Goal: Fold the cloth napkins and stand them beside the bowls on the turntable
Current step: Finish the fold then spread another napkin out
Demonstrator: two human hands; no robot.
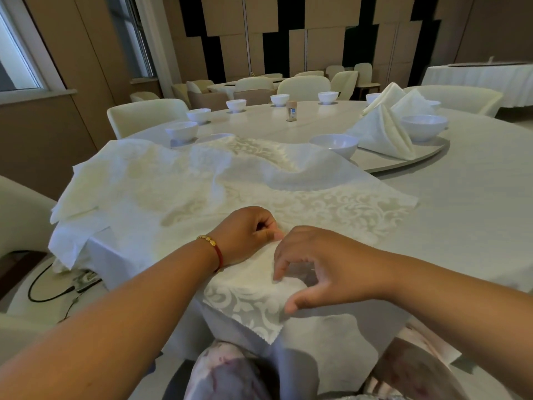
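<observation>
A patterned cloth napkin (259,197) lies spread over the near edge of the table (476,197), one corner hanging off the front. The left hand (248,235) pinches a fold of it with curled fingers, and the right hand (317,267) grips the cloth just beside it between thumb and bent fingers. On the turntable (403,160) beyond, white bowls (334,144) ring the rim, with folded napkins (383,131) standing beside those on the right (a small bottle (291,111) stands near the middle).
</observation>
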